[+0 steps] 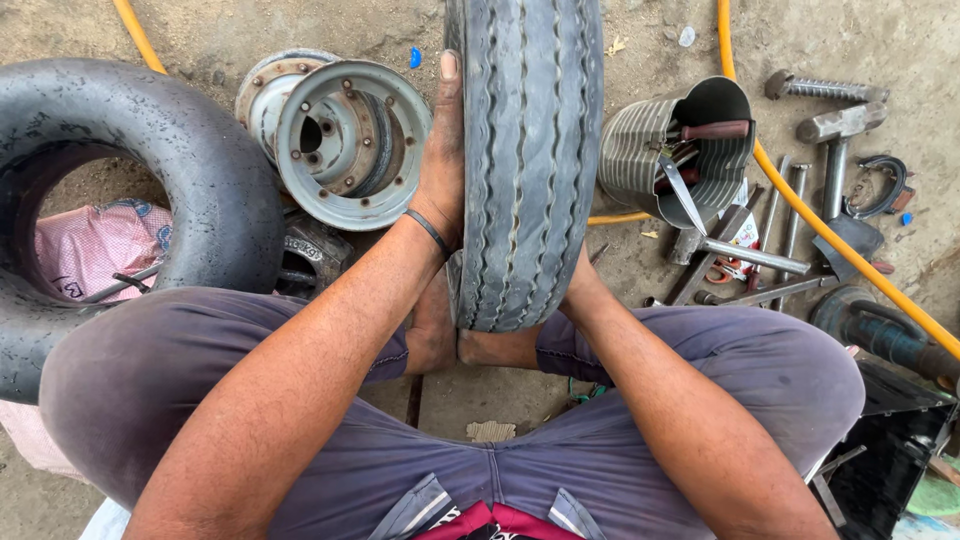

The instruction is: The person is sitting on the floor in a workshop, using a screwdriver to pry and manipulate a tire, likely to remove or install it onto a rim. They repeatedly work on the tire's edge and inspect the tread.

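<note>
A worn grey tyre (530,150) stands upright on its tread between my knees, resting against my bare feet. My left hand (443,150) lies flat against its left sidewall, fingers stretched upward, a dark band on the wrist. My right hand (577,290) is pressed to the tyre's right sidewall near the bottom; most of it is hidden behind the tyre, only the wrist and heel show.
A grey metal wheel rim (350,140) lies left of the tyre, another rim behind it. A large black inner tube (150,160) sits far left. A ribbed metal can (680,150) with tools, hammers (835,130), bars and an orange hose (840,240) lie to the right.
</note>
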Demonstrator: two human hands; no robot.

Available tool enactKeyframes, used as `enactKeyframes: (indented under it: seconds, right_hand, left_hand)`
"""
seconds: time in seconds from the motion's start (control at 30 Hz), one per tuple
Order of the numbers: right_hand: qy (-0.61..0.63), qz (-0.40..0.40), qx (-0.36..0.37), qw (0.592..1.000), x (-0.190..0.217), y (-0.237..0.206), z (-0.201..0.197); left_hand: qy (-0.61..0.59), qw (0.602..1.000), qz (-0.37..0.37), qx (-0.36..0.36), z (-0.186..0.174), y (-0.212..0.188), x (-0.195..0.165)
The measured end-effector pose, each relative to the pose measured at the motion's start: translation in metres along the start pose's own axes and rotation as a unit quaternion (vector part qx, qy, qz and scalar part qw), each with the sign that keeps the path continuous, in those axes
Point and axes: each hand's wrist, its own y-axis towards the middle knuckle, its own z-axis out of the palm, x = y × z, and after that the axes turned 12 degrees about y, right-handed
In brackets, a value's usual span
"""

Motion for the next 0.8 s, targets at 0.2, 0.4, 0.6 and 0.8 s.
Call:
enactKeyframes:
  seconds: [0.2,0.4,0.6,0.8]
  right_hand:
    - [0.073,0.044,-0.051,0.995,0.017,-0.001,0.020]
    - [0.002,0.035,-0.075,0.997,0.037,-0.002,0.035]
    - [0.025,0.009,-0.062,0.998,0.052,-0.003,0.042]
    - [0.113,-0.030,0.032,0.993,0.051,-0.007,0.043]
  left_hand:
    - [0.011,1.000,-0.024,-0.017,0.000,0.004,-0.011]
    - [0.027,0.999,-0.020,-0.034,-0.002,0.006,-0.010]
    - [-0.022,0.997,-0.067,0.025,-0.011,0.010,-0.017]
    - [0.058,0.997,-0.059,-0.003,-0.006,0.000,-0.018]
